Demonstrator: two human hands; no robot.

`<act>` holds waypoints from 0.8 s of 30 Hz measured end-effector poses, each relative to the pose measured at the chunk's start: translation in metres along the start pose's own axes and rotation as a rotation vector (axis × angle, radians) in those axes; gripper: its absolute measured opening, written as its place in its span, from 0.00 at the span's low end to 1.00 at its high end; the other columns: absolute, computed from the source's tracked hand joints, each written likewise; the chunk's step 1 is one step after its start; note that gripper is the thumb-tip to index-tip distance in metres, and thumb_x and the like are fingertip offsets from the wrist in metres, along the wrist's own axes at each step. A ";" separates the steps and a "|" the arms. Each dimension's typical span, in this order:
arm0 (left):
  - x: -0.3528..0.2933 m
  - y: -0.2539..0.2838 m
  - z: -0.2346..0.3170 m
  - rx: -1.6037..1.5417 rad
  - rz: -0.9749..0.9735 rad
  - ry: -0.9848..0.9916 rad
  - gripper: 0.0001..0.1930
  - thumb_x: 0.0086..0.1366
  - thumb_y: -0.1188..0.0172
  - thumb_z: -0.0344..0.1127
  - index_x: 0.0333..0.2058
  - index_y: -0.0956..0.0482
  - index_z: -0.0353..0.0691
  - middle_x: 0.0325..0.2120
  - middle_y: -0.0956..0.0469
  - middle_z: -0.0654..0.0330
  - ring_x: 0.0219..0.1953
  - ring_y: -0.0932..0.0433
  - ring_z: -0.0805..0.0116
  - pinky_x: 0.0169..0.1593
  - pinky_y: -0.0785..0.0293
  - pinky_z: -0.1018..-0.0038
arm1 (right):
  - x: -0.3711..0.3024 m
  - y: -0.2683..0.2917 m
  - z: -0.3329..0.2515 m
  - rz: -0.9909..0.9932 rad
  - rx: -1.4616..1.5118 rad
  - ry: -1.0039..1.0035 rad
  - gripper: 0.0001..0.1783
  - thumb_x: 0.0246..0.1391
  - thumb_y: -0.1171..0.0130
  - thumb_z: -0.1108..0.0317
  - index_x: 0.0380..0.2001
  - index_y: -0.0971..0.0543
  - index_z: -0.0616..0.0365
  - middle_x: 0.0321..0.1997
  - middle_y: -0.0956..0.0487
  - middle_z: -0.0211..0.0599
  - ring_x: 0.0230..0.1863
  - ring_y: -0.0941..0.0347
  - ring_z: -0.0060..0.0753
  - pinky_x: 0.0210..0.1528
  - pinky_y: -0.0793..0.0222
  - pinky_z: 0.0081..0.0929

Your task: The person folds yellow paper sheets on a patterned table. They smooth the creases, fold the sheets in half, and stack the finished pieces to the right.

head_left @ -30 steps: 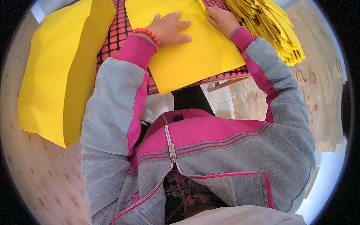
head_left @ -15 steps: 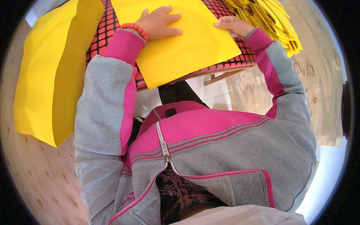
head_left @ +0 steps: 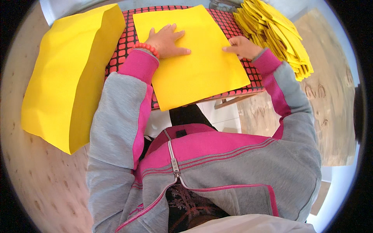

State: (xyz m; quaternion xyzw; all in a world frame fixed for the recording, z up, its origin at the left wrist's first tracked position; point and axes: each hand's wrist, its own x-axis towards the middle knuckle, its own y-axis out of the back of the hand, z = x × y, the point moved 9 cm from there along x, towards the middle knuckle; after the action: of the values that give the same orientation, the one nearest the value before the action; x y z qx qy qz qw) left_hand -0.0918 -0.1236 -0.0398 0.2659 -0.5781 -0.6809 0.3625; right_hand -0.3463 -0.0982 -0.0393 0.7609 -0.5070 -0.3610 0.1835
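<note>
A flat yellow sheet [head_left: 194, 81], like felt or stiff cloth, lies on the table with its near corner reaching past the front edge. My left hand [head_left: 165, 42], with a red bead bracelet at the wrist, rests on the sheet's left part with fingers spread. At the right edge, my right hand [head_left: 244, 48] is closed, thumb on top of the sheet and fingers curled at its border. Whether the sheet has more than one layer there cannot be seen.
A large stack of yellow sheets [head_left: 54, 77] bends down at the left. Beyond my right hand lies a pile of folded yellow pieces [head_left: 276, 35]. The table wears a red and black patterned cover [head_left: 126, 42]. Wooden board [head_left: 330, 97] shows at the right.
The whole view has shifted, so the table and sheet sit lower in the picture. My right fingers look more curled at the sheet's edge. My left hand stays spread on the sheet.
</note>
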 end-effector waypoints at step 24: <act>-0.008 0.015 -0.006 0.018 0.022 0.058 0.42 0.56 0.40 0.72 0.62 0.24 0.52 0.64 0.32 0.50 0.71 0.39 0.56 0.70 0.52 0.38 | 0.100 0.050 -0.033 0.373 -0.206 0.188 0.19 0.62 0.38 0.54 0.46 0.19 0.59 0.40 0.14 0.36 0.34 0.17 0.27 0.27 0.26 0.27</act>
State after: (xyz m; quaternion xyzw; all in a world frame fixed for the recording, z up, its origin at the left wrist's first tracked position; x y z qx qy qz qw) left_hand -0.0799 -0.1220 -0.0264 0.2821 -0.5763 -0.6638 0.3843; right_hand -0.3311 -0.2124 -0.0208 0.6614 -0.5802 -0.2983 0.3701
